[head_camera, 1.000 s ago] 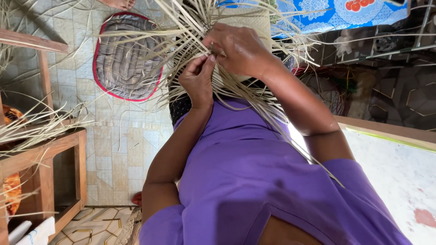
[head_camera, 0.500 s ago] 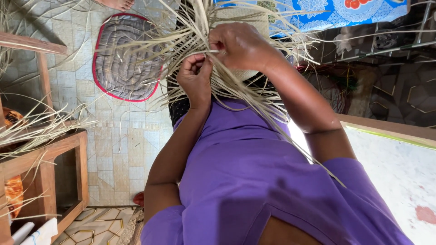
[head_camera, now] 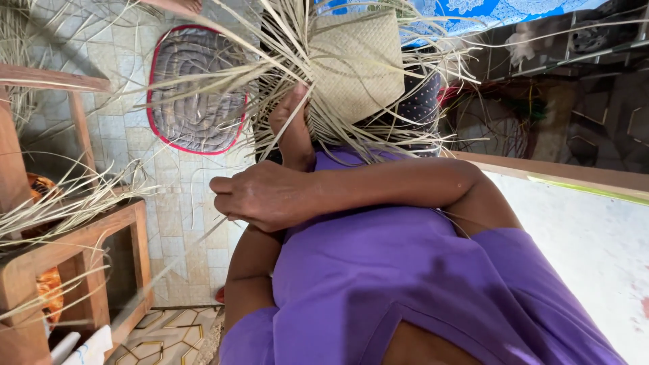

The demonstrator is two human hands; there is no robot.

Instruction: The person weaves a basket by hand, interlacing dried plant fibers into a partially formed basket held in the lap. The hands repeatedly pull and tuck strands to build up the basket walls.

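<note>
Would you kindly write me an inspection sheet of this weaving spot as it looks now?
Surface: pale tiled floor.
Job's things: woven straw panel with loose strands fanning from its edges.
Clutter: quilted grey cushion with red rim; dry straw bundle on wooden stool.
Grip: left hand at the panel's lower edge among strands; right hand closed, crossed in front, contents hidden.
Cables: nothing seen.
Surroundings: blue patterned cloth; white board.
</note>
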